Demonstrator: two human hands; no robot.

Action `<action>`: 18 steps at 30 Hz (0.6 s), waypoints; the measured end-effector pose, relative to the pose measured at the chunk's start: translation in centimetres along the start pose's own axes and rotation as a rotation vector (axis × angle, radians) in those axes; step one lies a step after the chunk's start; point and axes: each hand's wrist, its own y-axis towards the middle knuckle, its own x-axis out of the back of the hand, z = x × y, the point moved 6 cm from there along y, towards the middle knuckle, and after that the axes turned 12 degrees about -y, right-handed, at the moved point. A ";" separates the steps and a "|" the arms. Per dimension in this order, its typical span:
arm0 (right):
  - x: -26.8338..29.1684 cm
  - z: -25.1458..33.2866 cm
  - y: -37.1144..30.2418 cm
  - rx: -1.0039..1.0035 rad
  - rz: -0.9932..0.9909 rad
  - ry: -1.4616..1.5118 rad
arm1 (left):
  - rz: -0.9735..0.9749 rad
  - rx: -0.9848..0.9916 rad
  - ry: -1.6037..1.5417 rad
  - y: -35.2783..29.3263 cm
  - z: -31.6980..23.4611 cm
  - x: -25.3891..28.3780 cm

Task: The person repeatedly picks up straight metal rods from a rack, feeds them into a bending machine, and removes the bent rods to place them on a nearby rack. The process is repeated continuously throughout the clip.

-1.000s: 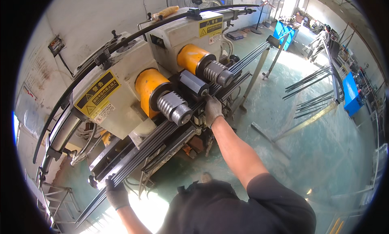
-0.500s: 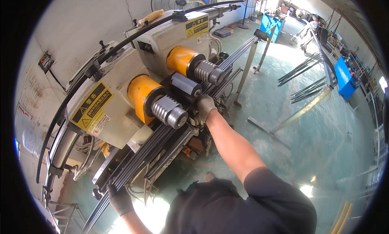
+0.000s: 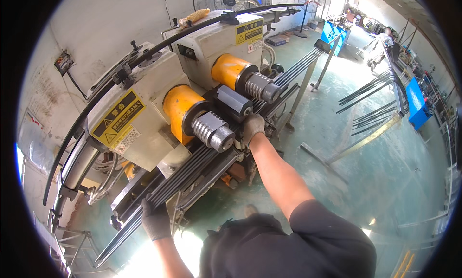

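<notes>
My left hand, in a dark grey glove, is closed around a bundle of long, thin dark metal bars near their lower left end. The bars run up to the right through a machine, beneath two orange cylinders with ribbed metal ends. My right hand, in a worn brownish glove, is curled at the end of a dark faceted block between the cylinders. Its fingers are partly hidden, and I cannot make out what they grip.
A stand supports the bars' far end. More thin bars lie on a rack to the right. A curved black hose crosses above the machine. Behind it stands a fan. Another person is far off at the back right.
My left hand has moved up toward the machine along with the bars, and their near ends now show. My right hand stays by the block. The view has shifted slightly.
</notes>
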 end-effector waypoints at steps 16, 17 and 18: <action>1.7 1.4 -1.4 -0.005 -0.089 -0.410 | -0.153 -0.481 1.773 -4.1 -3.9 -1.9; 1.9 1.1 -1.3 0.027 -0.105 -0.439 | -0.112 -0.467 1.729 -3.9 -2.2 -3.1; 1.9 0.5 -1.0 0.041 -0.076 -0.418 | -0.018 -0.491 1.655 -3.9 -0.2 -4.6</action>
